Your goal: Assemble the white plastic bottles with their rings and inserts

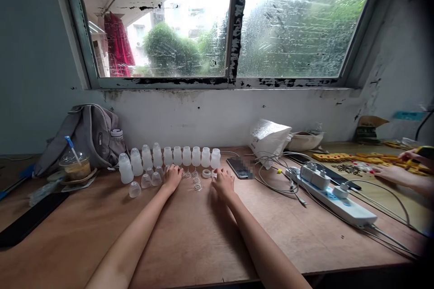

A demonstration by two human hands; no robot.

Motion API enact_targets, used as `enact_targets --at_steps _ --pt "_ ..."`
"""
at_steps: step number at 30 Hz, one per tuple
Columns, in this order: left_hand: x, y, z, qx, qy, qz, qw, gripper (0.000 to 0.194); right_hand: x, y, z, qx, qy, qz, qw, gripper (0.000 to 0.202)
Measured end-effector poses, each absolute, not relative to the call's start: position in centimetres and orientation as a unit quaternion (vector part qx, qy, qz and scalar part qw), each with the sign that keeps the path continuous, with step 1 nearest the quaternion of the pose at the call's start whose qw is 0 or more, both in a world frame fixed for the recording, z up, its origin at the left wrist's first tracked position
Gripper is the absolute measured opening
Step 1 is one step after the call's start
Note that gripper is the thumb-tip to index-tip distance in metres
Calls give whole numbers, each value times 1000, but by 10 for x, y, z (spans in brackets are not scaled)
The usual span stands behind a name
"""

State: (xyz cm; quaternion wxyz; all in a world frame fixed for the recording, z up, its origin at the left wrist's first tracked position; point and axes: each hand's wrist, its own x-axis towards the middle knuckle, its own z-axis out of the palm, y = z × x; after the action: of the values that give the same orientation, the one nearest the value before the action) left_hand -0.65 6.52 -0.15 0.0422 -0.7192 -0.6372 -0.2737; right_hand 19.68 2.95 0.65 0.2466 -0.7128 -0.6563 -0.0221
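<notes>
Small frosted baby bottles point(186, 156) stand in a row along the back of the table, some at the left with domed caps on. My left hand point(173, 178) rests at the right end of a group of loose translucent domed caps point(145, 181). Its fingers are curled, and what is under them is hidden. My right hand point(224, 182) is closed at the fingertips around the edge of a white ring point(214, 173); another white ring point(206, 173) lies just left of it. Several clear bottle teats point(197, 184) lie between my hands.
A phone point(239, 168), tangled cables point(276, 176) and a power strip point(339, 203) lie to the right. At the left are a drink cup point(76, 167), a grey backpack point(88, 133) and a black flat object point(32, 219). Another person's hands point(389, 174) work at the far right.
</notes>
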Motion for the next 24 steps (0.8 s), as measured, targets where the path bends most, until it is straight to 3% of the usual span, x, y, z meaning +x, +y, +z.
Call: enact_targets --at_steps 9,15,17,20,24 --pt "-6 2 0 -787 -534 -303 57 19 201 27 6 -746 -643 -39 167 33" --pt "-17 -3 -14 -809 -472 -344 -73 19 195 27 -3 -720 -670 -46 178 20" --pt "-18 0 -14 -785 -474 -388 -93 24 192 24 -2 -706 -673 -38 219 17" --pt "-19 1 -10 -743 -482 -455 -90 26 181 18 1 -613 -704 -37 357 15" --pt "-24 1 -4 -688 -505 -514 -85 27 152 7 -4 -458 -757 1 467 26"
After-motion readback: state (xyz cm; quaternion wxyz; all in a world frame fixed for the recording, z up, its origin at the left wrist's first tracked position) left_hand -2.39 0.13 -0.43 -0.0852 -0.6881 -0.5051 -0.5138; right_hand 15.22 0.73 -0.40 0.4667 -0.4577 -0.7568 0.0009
